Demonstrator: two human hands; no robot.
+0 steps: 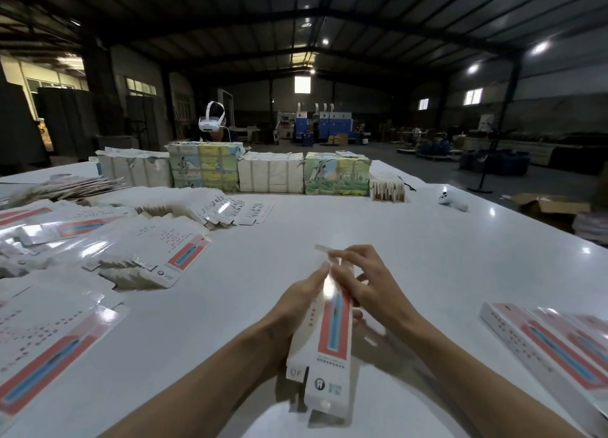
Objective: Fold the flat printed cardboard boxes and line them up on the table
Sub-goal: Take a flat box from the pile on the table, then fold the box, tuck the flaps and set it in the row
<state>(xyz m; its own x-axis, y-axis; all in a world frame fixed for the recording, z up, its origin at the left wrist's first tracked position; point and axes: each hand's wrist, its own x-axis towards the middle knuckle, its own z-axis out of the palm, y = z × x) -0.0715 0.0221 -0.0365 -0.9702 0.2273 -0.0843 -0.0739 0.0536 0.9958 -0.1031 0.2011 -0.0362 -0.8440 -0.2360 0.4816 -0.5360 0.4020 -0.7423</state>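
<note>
Left grip (296,309) clamps half-formed printed box (332,339), steadying it; right grip (368,283) pinches top flap (324,249), likely for tucking. Flat blanks (148,256) left of grips as supply; folded boxes (543,339) lined up right.

folded boxes (543,342) run off the right edge — the far flap of the held box (333,335) is blurred

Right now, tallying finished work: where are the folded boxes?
Head view: the folded boxes lie side by side at the near right of the table, right of the right hand.
</note>
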